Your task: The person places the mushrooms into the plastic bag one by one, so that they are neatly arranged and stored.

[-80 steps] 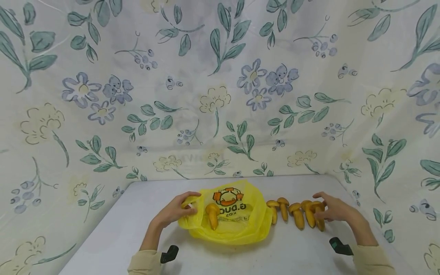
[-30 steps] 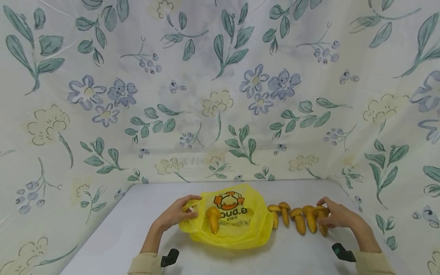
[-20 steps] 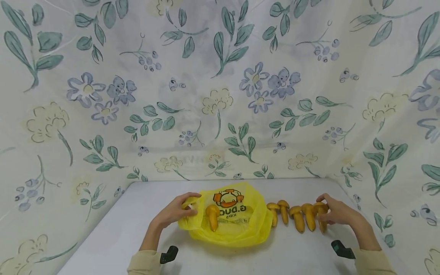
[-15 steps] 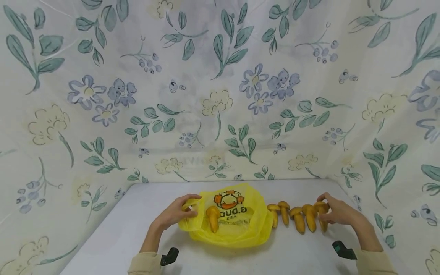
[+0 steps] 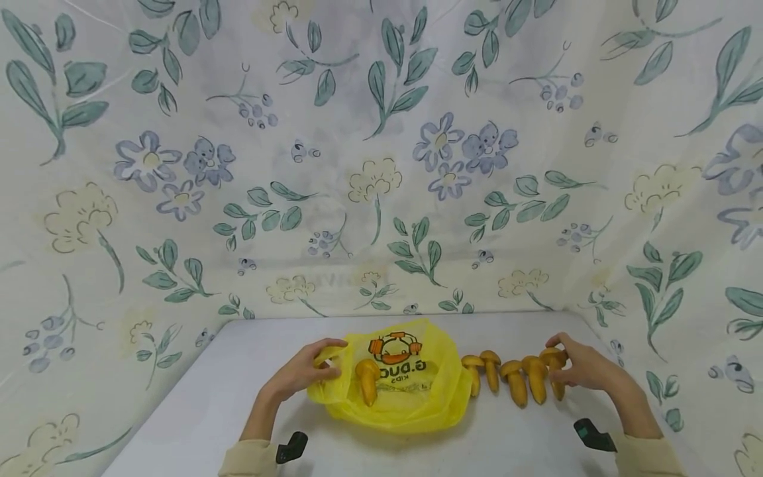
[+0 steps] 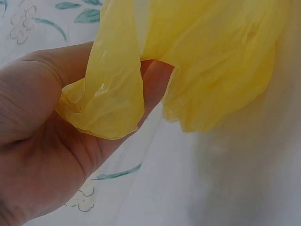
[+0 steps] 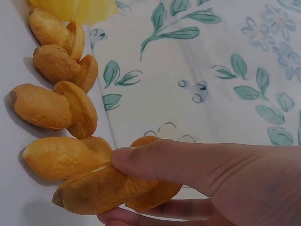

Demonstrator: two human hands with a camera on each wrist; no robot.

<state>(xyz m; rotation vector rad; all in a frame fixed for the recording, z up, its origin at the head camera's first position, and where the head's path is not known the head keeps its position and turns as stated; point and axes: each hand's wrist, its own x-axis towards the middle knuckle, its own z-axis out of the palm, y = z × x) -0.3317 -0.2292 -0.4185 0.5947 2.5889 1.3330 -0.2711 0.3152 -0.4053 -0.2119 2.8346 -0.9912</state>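
Observation:
My left hand (image 5: 306, 368) holds the handle of a yellow plastic bag (image 5: 417, 414), its loop running over the fingers in the left wrist view. The bag lies wide with its mouth spread, a duck print showing mirrored on the inner side. One brown mushroom (image 5: 369, 385) rests inside it. At the right, my right hand (image 5: 584, 366) pinches the end mushroom (image 7: 96, 190) of a row between thumb and fingers, around its stem and cap. That mushroom lies against its neighbour (image 7: 66, 157) in the right wrist view.
Several more mushrooms (image 5: 514, 384) line up between the bag and my right hand, the nearest touching the bag's edge. A white table (image 5: 250, 338) carries everything. Floral cloth (image 5: 381, 199) hangs behind and at both sides. A dark wrist device (image 5: 292, 448) shows by each sleeve.
The end mushroom has shifted slightly right and overlaps its neighbour less, with my right hand on it. My left hand and the bag stay almost where they were.

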